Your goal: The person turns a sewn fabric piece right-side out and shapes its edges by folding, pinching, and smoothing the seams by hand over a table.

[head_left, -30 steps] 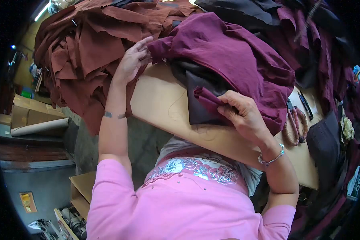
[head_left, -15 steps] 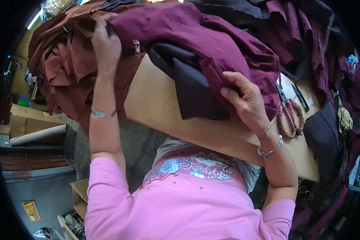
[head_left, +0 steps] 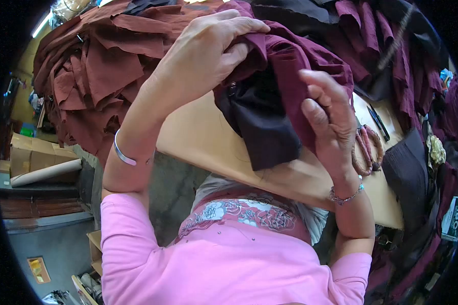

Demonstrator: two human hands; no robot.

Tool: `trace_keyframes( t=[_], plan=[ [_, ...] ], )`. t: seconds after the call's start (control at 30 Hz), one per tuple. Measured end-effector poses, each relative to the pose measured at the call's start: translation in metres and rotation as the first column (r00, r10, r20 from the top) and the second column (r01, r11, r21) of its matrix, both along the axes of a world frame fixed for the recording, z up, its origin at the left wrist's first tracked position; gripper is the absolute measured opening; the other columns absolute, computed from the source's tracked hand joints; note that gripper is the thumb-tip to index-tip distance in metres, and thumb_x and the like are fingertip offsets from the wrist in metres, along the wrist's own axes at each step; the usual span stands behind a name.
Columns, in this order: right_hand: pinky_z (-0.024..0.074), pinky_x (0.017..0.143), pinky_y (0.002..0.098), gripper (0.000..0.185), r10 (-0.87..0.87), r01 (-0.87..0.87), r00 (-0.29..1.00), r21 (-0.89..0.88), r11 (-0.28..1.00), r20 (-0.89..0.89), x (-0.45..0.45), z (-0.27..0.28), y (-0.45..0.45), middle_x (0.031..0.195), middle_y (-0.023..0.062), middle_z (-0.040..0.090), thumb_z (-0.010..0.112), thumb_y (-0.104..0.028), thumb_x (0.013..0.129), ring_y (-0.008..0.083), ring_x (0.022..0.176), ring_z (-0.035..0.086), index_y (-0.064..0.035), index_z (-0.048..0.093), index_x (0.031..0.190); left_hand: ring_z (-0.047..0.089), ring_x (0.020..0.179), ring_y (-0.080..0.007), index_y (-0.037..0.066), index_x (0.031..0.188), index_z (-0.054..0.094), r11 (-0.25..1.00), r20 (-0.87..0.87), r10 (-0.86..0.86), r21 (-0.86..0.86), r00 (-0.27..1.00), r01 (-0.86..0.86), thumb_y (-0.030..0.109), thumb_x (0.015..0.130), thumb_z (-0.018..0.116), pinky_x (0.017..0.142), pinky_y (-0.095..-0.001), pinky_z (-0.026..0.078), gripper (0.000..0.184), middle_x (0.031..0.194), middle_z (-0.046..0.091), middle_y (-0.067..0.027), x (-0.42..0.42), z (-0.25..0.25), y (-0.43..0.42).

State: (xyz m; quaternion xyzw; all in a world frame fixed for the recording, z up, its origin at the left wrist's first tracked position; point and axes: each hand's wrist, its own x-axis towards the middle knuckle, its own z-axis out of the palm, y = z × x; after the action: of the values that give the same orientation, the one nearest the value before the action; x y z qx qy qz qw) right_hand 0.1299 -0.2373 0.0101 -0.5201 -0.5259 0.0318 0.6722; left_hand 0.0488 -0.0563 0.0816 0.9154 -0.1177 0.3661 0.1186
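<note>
A maroon garment (head_left: 290,66) lies bunched on the work table (head_left: 198,132), with a zipper along a curved edge near its top. Black cloth (head_left: 262,122) hangs out from beneath the maroon part, over the table's tan surface. My left hand (head_left: 213,48) pinches a fold of the garment at its upper left, thumb below and fingers on top. Beside the garment's right part is my right hand (head_left: 333,114), its fingers bent and apart from the thumb. The part of the garment behind the right hand is hidden.
Rust-brown cloth pieces (head_left: 102,76) are heaped at the left. Scissors with wrapped handles (head_left: 364,147) and a black pen (head_left: 378,123) lie right of my right hand. More maroon cloth (head_left: 407,76) and dark cloth (head_left: 409,170) line the right side. A cardboard box (head_left: 35,155) stands lower left.
My left hand has moved right and nearer, drawing the garment's left end in over itself. The black cloth shows more. My right hand has shifted slightly right, its fingers opening.
</note>
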Motion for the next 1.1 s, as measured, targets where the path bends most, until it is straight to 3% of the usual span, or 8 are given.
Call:
trace_keyframes(
  t=[0.17,0.43,0.5,0.57,0.63,0.73,0.83,1.1],
  plan=[
    [0.0401,0.059,0.0252,0.032,-0.132,0.135,0.966,0.002,0.991,0.220,-0.008,0.006,0.013,0.075,0.0077,0.054,0.046,0.002,0.077,0.0174,0.060,0.047,-0.0070,0.056,0.106,0.052,0.079,-0.0144,0.000,0.094,0.053,0.967,-0.237,-0.120,-0.248,0.964,0.059,-0.010,0.066,0.051,0.072,-0.0260,0.042,0.030,0.086,0.055,-0.0092,-0.001,0.026,-0.019],
    [0.0432,0.065,0.0289,0.041,-0.350,0.523,0.778,-0.230,0.821,0.521,0.002,0.001,0.020,0.076,0.0071,0.054,0.047,0.006,0.073,0.0228,0.071,0.054,-0.0087,0.055,0.110,0.056,0.081,-0.0247,0.002,0.096,0.052,0.999,-0.132,0.011,0.046,0.991,-0.005,-0.005,0.070,0.049,0.071,-0.0293,0.044,0.027,0.089,0.056,-0.0123,0.006,0.012,-0.021],
    [0.0437,0.071,0.0259,0.036,-0.167,0.151,0.986,-0.297,0.943,-0.030,0.000,0.006,0.022,0.088,0.0044,0.057,0.046,0.005,0.076,0.0170,0.080,0.055,-0.0035,0.053,0.110,0.058,0.082,-0.0281,0.003,0.096,0.053,0.990,-0.107,0.008,0.144,0.994,0.008,-0.003,0.072,0.049,0.072,-0.0315,0.046,0.025,0.089,0.057,-0.0133,0.007,-0.003,-0.023],
    [0.0415,0.082,0.0214,0.028,0.099,-0.234,0.752,-0.123,0.964,-0.652,-0.004,0.020,0.019,0.103,0.0026,0.056,0.046,0.001,0.081,0.0097,0.093,0.051,0.0051,0.052,0.107,0.057,0.081,-0.0318,0.003,0.095,0.053,0.980,-0.136,0.013,0.198,0.991,0.014,-0.002,0.070,0.049,0.069,-0.0331,0.048,0.025,0.089,0.057,-0.0146,0.005,-0.012,-0.024],
    [0.0426,0.078,0.0229,0.023,0.198,-0.296,0.602,0.015,0.955,-0.774,-0.005,0.019,0.023,0.095,0.0029,0.058,0.047,0.000,0.080,0.0112,0.086,0.053,0.0059,0.055,0.101,0.059,0.080,-0.0292,0.003,0.095,0.054,0.965,-0.092,-0.023,0.259,0.996,0.046,0.000,0.070,0.050,0.069,-0.0321,0.049,0.025,0.091,0.057,-0.0132,0.003,-0.013,-0.030],
    [0.0464,0.067,0.0332,0.014,-0.093,0.030,0.968,-0.263,0.964,-0.232,-0.008,0.006,0.038,0.079,0.0115,0.061,0.050,-0.002,0.076,0.0219,0.074,0.059,0.0030,0.057,0.086,0.060,0.082,-0.0267,0.003,0.095,0.054,0.959,-0.118,-0.067,0.266,0.991,0.097,0.000,0.072,0.049,0.070,-0.0319,0.049,0.025,0.095,0.058,-0.0120,0.000,-0.020,-0.037],
    [0.0465,0.064,0.0398,0.012,-0.238,0.309,0.947,-0.408,0.859,0.216,-0.004,-0.008,0.044,0.074,0.0199,0.059,0.049,-0.002,0.073,0.0342,0.071,0.058,0.0008,0.057,0.080,0.060,0.083,-0.0265,0.004,0.097,0.053,0.982,-0.037,-0.147,0.114,0.988,0.151,-0.002,0.072,0.048,0.069,-0.0318,0.050,0.026,0.099,0.058,-0.0116,0.000,-0.038,-0.027],
    [0.0429,0.073,0.0352,0.020,-0.260,0.351,0.936,-0.575,0.739,0.237,-0.004,-0.026,0.049,0.087,0.0221,0.057,0.050,-0.004,0.076,0.0346,0.086,0.055,0.0018,0.054,0.094,0.040,0.114,-0.0252,0.012,0.120,0.042,0.992,-0.287,-0.096,0.046,0.953,0.114,0.002,0.060,0.062,0.094,-0.0383,0.034,0.064,0.125,0.041,-0.0083,-0.021,-0.045,-0.005]
  ],
)
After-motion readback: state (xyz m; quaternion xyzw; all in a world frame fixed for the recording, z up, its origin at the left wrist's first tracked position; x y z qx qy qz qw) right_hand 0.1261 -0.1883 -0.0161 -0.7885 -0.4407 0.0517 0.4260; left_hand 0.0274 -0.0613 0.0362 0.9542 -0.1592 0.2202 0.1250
